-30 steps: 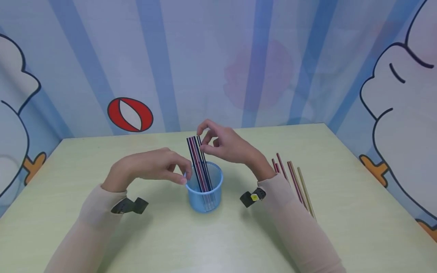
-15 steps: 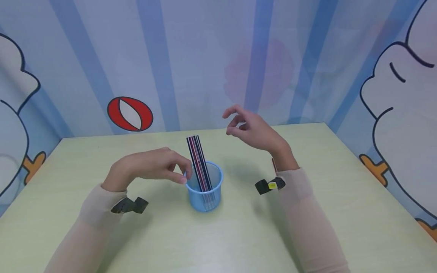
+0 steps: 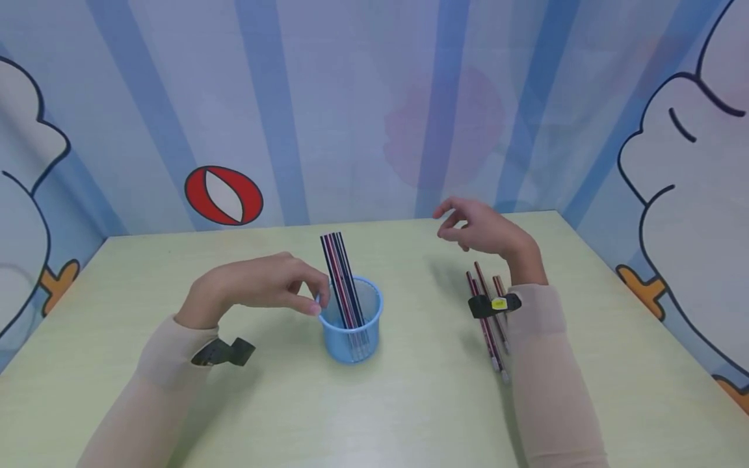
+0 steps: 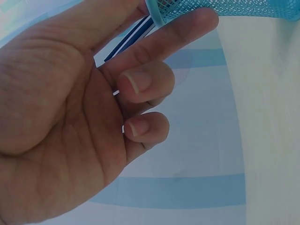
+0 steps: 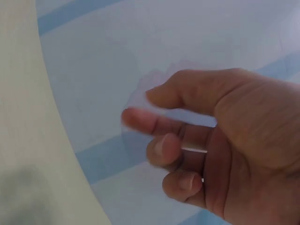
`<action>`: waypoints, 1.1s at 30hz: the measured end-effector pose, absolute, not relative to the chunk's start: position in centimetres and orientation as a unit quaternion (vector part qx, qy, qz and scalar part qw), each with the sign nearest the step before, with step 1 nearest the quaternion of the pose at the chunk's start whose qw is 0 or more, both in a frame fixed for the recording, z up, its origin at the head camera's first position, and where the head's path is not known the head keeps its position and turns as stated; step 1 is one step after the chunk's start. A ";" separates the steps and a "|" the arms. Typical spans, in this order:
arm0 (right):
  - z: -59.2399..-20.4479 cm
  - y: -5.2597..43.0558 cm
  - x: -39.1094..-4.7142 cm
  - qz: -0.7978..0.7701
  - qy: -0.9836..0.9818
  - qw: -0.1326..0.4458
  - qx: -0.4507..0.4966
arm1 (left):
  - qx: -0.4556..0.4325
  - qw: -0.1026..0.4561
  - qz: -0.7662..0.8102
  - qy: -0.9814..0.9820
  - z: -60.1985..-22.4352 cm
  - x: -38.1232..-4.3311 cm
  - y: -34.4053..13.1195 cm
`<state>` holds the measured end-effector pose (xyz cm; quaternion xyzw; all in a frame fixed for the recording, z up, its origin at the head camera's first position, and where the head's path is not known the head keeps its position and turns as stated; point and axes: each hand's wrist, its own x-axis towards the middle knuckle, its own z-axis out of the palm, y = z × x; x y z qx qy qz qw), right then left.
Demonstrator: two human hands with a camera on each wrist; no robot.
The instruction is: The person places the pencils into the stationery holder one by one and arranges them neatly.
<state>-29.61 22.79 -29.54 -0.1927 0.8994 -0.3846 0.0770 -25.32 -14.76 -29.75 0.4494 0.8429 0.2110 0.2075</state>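
A light blue mesh pencil cup (image 3: 351, 341) stands on the table. Several dark blue and red striped pencils (image 3: 342, 279) lean to the left inside it. My left hand (image 3: 263, 283) pinches the cup's left rim between thumb and index finger. In the left wrist view the mesh cup (image 4: 234, 7) shows at the top edge, beside that hand's extended index finger. My right hand (image 3: 482, 227) hovers above the table's far right part, fingers loosely bent and holding nothing. Below it lie several reddish pencils (image 3: 484, 325) with pale ends, partly covered by my right wrist camera and sleeve.
The pale table (image 3: 374, 416) ends at a back edge against a blue striped backdrop (image 3: 363, 110). Cartoon figures and a red and white oval (image 3: 248, 198) are printed on it. Black cameras are strapped to both wrists.
My right hand has let go of the pencils in the cup and moved right, over the loose pencils. The left hand and the cup have stayed in place.
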 end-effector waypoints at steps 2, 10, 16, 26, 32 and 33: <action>-29.9 23.3 -29.8 -0.370 0.905 0.094 -0.187 | 0.450 0.208 0.211 0.843 -29.8 -25.3 -14.8; -31.8 24.7 -30.9 -0.336 0.918 0.119 -0.170 | 0.449 0.207 0.213 0.842 -29.6 -25.1 -14.7; -33.0 25.6 -31.2 -0.270 0.939 0.157 -0.146 | 0.444 0.209 0.209 0.846 -29.6 -25.1 -14.8; -34.2 26.2 -31.5 -0.258 0.935 0.223 -0.100 | 0.448 0.207 0.202 0.846 -29.6 -25.1 -14.8; -34.6 25.9 -31.1 -0.224 0.939 0.249 -0.079 | 0.447 0.207 0.200 0.847 -29.6 -25.1 -14.8; -34.6 25.8 -31.0 -0.221 0.939 0.253 -0.076 | 0.446 0.208 0.199 0.847 -29.6 -25.1 -14.8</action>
